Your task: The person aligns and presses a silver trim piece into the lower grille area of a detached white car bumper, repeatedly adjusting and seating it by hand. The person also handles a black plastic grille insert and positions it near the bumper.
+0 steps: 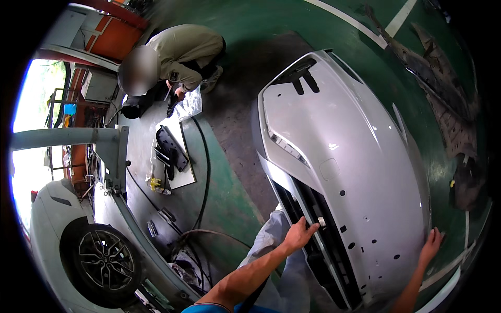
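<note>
A large silver-grey car bumper [344, 151] lies across the space in front of me, with a dark grille opening on its left side and several small holes in its skin. My left hand [301, 235] is closed around the bright trim strip [326, 255] along the grille, thumb on top, next to a small pale piece [321, 222] on the grille. At the bumper's right edge is my right hand [432, 245], its fingers curled over the rim. What lies under those fingertips is hidden.
At far left a person [182, 49] crouches over dark parts. Black plastic parts [171, 148] lie on a white board, with hoses [203, 182] nearby. A grey lift arm [68, 136] and a white car's wheel [107, 258] stand left. Worn panels [443, 94] lie at right.
</note>
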`<state>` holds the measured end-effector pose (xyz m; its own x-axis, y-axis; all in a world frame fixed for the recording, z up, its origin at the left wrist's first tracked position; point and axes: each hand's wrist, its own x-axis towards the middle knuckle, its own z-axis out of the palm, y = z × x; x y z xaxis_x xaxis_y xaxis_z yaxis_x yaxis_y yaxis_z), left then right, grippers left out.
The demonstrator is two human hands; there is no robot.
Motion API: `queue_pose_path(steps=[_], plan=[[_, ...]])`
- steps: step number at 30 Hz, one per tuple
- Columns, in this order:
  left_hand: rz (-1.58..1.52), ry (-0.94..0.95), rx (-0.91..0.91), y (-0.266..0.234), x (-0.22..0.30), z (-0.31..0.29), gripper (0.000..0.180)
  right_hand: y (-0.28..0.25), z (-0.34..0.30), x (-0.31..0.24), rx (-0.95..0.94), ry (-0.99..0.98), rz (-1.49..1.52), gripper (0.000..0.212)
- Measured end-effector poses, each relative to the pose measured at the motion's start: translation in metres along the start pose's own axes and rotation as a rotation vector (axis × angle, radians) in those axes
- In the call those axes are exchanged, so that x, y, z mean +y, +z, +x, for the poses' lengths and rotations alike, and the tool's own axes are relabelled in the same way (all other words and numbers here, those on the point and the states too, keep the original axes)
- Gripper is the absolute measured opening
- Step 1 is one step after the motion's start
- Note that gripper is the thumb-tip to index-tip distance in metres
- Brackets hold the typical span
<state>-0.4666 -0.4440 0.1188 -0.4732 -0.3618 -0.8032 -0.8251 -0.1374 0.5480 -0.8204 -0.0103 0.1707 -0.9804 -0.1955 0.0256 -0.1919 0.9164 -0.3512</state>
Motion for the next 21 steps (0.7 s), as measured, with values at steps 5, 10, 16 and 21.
queue_pose_path(steps=[5, 10, 16, 21], plan=[[0.011, -0.001, -0.076, -0.004, -0.012, 0.008, 0.063, 0.002, -0.004, -0.134, -0.095, -0.004, 0.279, 0.029], [-0.055, 0.136, -0.065, -0.009, -0.026, 0.002, 0.055, -0.021, -0.021, -0.315, -0.273, -0.276, 0.378, 0.023], [0.172, 0.014, -0.153, -0.085, -0.033, -0.024, 0.043, -0.081, -0.048, -0.493, -0.531, -0.75, 0.365, 0.024], [0.369, -0.162, 0.073, -0.141, -0.101, -0.041, 0.048, -0.128, -0.065, -0.558, -0.824, -0.925, 0.392, 0.029]])
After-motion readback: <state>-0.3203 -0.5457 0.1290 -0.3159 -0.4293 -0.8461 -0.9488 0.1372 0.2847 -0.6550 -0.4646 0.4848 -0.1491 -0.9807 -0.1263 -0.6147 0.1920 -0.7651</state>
